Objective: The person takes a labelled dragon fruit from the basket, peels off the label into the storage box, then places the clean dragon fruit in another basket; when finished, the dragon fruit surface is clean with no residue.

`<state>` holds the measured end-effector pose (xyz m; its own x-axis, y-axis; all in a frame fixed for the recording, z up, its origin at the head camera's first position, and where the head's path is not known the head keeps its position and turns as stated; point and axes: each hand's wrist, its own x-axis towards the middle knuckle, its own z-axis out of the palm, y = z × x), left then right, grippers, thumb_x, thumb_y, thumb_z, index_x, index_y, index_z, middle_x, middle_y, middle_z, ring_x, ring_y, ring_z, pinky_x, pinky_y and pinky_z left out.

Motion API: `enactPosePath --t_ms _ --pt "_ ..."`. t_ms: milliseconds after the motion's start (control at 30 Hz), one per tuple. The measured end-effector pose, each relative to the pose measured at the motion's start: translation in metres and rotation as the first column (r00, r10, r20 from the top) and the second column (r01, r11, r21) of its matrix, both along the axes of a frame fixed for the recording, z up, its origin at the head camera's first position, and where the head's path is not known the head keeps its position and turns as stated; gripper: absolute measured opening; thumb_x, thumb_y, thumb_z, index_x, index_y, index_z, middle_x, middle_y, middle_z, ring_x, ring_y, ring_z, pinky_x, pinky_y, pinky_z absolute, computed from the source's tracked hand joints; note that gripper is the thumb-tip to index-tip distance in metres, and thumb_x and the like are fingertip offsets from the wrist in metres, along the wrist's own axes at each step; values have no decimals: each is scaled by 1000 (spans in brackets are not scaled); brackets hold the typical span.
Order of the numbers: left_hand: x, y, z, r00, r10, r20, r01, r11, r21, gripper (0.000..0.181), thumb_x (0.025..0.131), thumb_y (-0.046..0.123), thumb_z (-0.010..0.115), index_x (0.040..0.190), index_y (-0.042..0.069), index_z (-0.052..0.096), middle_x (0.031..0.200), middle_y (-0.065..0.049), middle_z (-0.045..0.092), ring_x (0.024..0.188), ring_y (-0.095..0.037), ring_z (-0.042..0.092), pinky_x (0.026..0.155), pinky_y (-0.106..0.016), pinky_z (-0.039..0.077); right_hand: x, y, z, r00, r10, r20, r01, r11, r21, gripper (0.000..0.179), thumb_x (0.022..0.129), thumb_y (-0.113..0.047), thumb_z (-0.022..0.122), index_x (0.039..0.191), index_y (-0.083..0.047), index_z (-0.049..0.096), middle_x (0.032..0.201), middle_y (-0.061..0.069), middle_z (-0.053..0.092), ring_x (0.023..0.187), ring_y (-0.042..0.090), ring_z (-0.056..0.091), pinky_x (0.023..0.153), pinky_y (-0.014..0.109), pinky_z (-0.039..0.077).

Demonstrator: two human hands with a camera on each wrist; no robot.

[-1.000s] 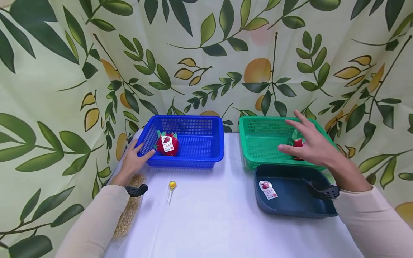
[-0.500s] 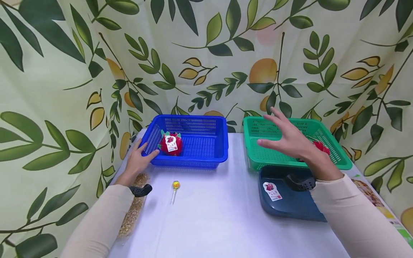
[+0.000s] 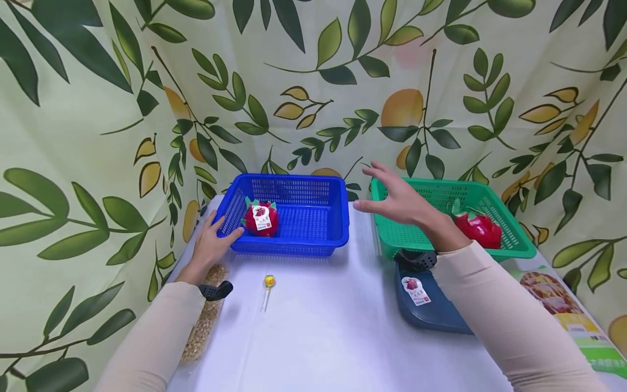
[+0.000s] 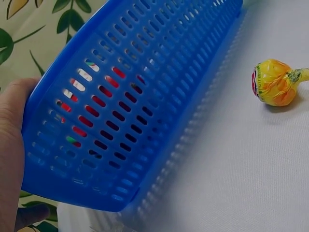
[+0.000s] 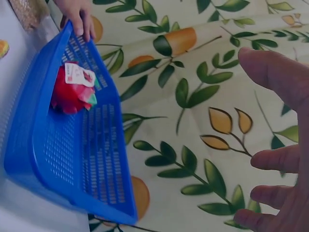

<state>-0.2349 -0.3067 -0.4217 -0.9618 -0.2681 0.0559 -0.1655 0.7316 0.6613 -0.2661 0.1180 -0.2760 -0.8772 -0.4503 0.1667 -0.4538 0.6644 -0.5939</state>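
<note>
My left hand (image 3: pixel 210 241) grips the near left corner of the blue basket (image 3: pixel 313 247), its thumb (image 4: pixel 19 94) over the rim. Inside that basket, on the left, lies a red dragon fruit (image 3: pixel 261 219) with green tips and a white label; the right wrist view shows it too (image 5: pixel 72 89). My right hand (image 3: pixel 394 198) is held up with fingers spread and nothing in it, between the blue basket and the green basket (image 3: pixel 399 237). A second dragon fruit (image 3: pixel 482 231) lies at the right end of the green basket.
A yellow-wrapped lollipop (image 3: pixel 269 282) lies in front of the blue basket. Under my left forearm is a clear bag of grain (image 3: pixel 201 332). A dark blue tub (image 3: pixel 426 316) with a dragon fruit label stands behind my right forearm. At the right edge lies a printed packet (image 3: pixel 563 310).
My empty right hand has moved left from above the green basket toward the blue one, uncovering the dragon fruit there. The left hand has stayed at the blue basket's corner.
</note>
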Motion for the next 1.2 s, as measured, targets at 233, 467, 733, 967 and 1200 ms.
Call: enactPosePath --t_ms 233,467,733,967,1200 --pt "-3 -2 1 1000 -15 -3 15 1000 -2 93 87 60 59 151 1 25 159 -16 5 142 -43 5 105 -66 16 -18 -37 -4 997 29 74 -29 1000 3 88 82 -54 69 151 -12 33 159 12 12 142 38 12 103 68 22" --pt "-4 -2 0 1000 -13 5 13 1000 5 94 87 61 59 152 2 24 160 -14 3 142 -43 5 105 -66 16 -37 -69 -13 988 97 117 -98 995 -2 86 83 -52 68 150 -10 34 155 13 24 139 37 23 103 63 28" --pt "-5 -1 -2 1000 -26 -12 26 999 -25 91 88 59 60 151 1 27 160 -15 6 142 -43 8 106 -65 18 -55 -98 -24 980 120 161 -127 991 30 86 82 -53 67 149 -9 34 150 13 33 134 35 33 102 58 33" --pt "-4 -3 -2 999 -32 -18 31 999 -41 90 88 57 60 151 2 28 160 -15 7 142 -43 9 106 -65 18 -65 -122 -40 969 85 232 -103 992 67 88 82 -57 66 151 -12 33 153 10 31 139 33 27 105 58 29" --pt "-4 -6 -2 1000 -31 -7 30 999 -36 90 88 58 60 151 2 27 160 -15 6 141 -44 9 105 -65 18 -75 -147 -57 951 83 298 -107 992 66 90 80 -59 67 151 -16 33 154 9 29 140 33 24 104 60 29"
